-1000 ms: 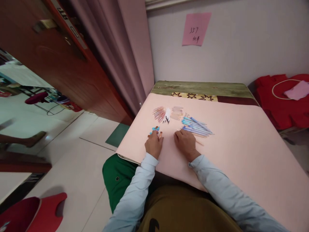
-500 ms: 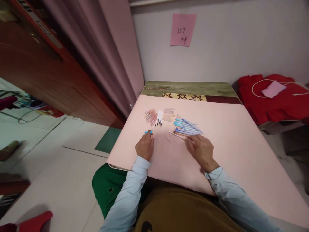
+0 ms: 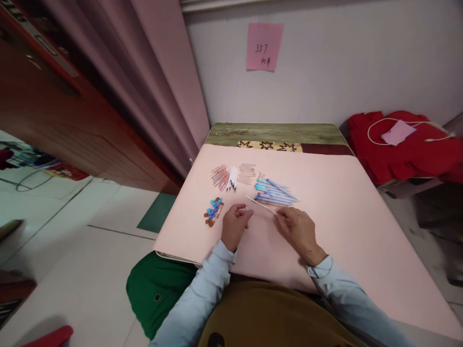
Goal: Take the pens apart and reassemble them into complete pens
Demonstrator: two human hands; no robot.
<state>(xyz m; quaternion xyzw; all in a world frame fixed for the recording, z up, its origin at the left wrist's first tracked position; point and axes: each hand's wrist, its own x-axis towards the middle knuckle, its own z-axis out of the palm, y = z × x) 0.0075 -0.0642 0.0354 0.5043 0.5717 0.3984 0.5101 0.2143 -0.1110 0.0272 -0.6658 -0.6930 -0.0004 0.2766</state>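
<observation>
My right hand [image 3: 297, 230] pinches one end of a slim white pen refill [image 3: 261, 204], which slants up and left over the pink table cover. Close by, my left hand [image 3: 235, 225] has thumb and forefinger nearly together; whatever small thing is between them I cannot make out. Left of that hand lies a pile of small blue and brown pen parts [image 3: 214, 211]. Just beyond my right hand is a bundle of blue pens [image 3: 275, 192]. Farther back are pinkish pen barrels [image 3: 220, 177], white refills with dark tips [image 3: 232, 179] and clear barrels [image 3: 247, 172].
A pink cover [image 3: 347, 217] spreads over the table. A pink paper note [image 3: 265, 46] is stuck on the wall behind. To the right, a red cloth [image 3: 427, 154] bears a cable and pink paper. A wooden door [image 3: 94, 125] and curtain stand at left.
My left hand has moved right, away from the pile of blue and brown parts, toward the refill's tip. My right hand still holds the refill. The view has shifted slightly.
</observation>
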